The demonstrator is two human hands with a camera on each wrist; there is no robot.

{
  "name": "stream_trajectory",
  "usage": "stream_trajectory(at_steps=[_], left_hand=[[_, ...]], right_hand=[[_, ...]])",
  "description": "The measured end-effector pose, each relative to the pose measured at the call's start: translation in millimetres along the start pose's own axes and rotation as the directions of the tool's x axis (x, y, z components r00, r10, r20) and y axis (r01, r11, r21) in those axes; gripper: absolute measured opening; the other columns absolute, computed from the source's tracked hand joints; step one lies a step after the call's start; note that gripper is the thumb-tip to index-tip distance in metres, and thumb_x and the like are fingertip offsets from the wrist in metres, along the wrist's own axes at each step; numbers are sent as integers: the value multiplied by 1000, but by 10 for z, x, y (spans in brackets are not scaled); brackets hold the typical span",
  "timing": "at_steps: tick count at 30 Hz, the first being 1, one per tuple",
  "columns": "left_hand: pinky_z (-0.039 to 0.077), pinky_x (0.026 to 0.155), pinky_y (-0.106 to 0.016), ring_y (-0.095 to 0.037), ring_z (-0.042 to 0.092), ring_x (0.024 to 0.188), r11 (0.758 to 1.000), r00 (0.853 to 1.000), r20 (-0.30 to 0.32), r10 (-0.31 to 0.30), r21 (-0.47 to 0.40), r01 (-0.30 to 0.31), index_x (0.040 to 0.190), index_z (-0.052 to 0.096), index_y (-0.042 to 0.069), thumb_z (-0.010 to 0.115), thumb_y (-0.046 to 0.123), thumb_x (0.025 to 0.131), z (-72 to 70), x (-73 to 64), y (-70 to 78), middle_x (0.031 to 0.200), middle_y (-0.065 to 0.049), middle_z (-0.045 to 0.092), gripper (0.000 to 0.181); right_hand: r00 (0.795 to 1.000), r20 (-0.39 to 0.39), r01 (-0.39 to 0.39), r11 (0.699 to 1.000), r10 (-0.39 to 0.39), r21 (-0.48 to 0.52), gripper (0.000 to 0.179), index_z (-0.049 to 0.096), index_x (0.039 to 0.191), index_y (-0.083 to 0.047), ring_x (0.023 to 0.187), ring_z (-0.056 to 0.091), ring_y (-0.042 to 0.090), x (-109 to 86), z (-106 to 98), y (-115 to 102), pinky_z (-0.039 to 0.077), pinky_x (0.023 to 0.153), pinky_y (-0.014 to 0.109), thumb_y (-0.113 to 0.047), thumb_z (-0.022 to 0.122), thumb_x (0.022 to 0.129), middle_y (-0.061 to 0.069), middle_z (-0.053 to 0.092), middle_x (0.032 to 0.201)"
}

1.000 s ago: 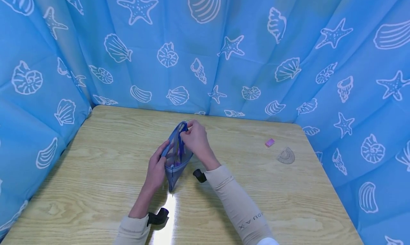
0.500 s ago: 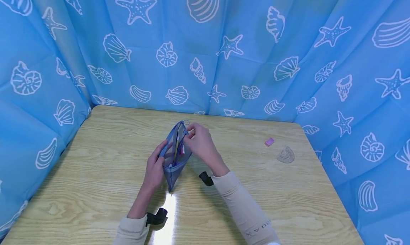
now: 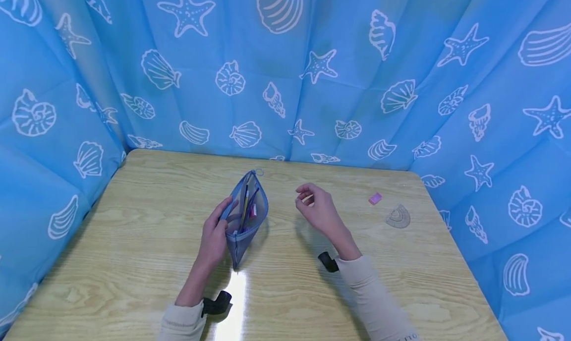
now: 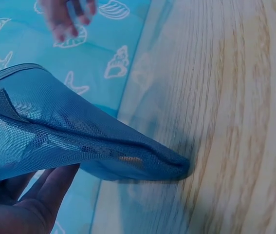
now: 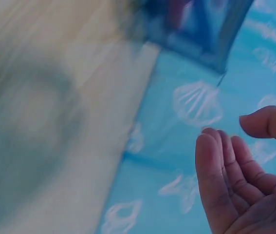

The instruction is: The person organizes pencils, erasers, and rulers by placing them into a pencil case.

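Note:
My left hand grips the near-left side of a blue mesh zip pouch, which is held upright with its mouth spread wide. Inside the pouch stand a yellow pencil, a dark slim stick and a small pink-and-white item that I cannot make out. In the left wrist view the mesh pouch fills the middle, its lower corner at the wooden table. My right hand hovers over the table to the right of the pouch, holding nothing. Its fingers bend loosely and the thumb stands apart, as the right wrist view shows.
A pink eraser lies on the wooden table at the right. Beside it is a clear protractor. A blue curtain printed with shells borders the table's back and sides.
My right hand has drawn out of the pouch's mouth and moved right, away from it. The pencil and other contents now show in the pouch. My left hand has stayed nearly still.

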State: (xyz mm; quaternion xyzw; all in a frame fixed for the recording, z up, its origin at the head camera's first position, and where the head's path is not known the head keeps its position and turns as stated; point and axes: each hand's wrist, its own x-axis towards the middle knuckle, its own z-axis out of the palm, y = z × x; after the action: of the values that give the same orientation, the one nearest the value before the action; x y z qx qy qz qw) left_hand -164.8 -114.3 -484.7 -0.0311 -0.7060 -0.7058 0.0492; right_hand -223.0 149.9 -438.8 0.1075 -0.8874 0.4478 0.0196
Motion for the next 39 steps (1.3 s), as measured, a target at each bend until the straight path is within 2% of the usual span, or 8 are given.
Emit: stream_trajectory(at_steps=[9,13,20,22,25,29,34,39], left_hand=[[37,113,-57,-46,56,130,1000,1000,-7,-2,17,2,154,40,3,28,-4,94,-45,2,-17,152,-21,50,61],[39,110,-55,-45,55,131,1000,1000,-4,-3,21,3,154,41,2,28,-4,95,-51,2,-24,152,-20,50,61],[42,109,-61,-48,56,129,1000,1000,2,-6,4,6,154,40,2,27,-4,94,-66,-20,-59,152,-22,50,62],[43,108,-62,-48,56,129,1000,1000,8,-7,-9,7,154,40,2,26,-4,94,-66,-21,-59,152,-23,49,62],[42,109,-64,-49,55,129,1000,1000,9,-14,0,14,154,40,3,27,-4,94,-70,-23,-64,152,-22,50,62],[39,110,-67,-49,54,130,999,1000,12,-29,24,29,154,40,6,28,-4,93,-78,-28,-66,152,-21,50,63],[39,111,-66,-48,53,132,999,1000,4,-27,41,26,155,40,7,29,-4,93,-82,-14,-50,151,-19,51,63],[42,109,-65,-49,55,130,999,1000,10,-27,28,27,155,39,5,28,-4,93,-81,8,-53,151,-21,51,64]], right_hand=[[999,-39,-29,999,29,-16,26,64,121,0,92,65,27,-94,-366,669,55,77,33,-9,62,97,16,68,107],[997,-67,-40,999,38,-30,28,63,122,5,94,66,30,-126,-509,877,55,79,32,-6,62,96,19,69,108],[995,-87,-47,998,43,-52,33,61,128,8,102,63,32,-142,-743,1142,54,83,22,-5,61,98,23,68,114],[996,-86,-38,998,33,-58,35,60,129,9,105,63,34,-145,-806,1191,55,86,27,-7,61,98,25,67,117],[997,-71,-30,997,25,-70,40,57,133,9,112,60,39,-157,-891,1265,54,95,43,-10,61,99,28,63,124],[1000,-20,-25,996,23,-80,46,52,139,10,123,52,45,-170,-983,1352,44,105,59,-13,61,100,31,55,137],[1000,18,-10,993,13,-122,50,48,141,12,127,47,52,-152,-1096,1424,37,108,64,-12,61,100,34,49,142],[999,-5,-38,983,38,-179,49,49,139,15,123,50,52,-125,-1240,1499,38,107,65,-9,61,99,36,53,135]])
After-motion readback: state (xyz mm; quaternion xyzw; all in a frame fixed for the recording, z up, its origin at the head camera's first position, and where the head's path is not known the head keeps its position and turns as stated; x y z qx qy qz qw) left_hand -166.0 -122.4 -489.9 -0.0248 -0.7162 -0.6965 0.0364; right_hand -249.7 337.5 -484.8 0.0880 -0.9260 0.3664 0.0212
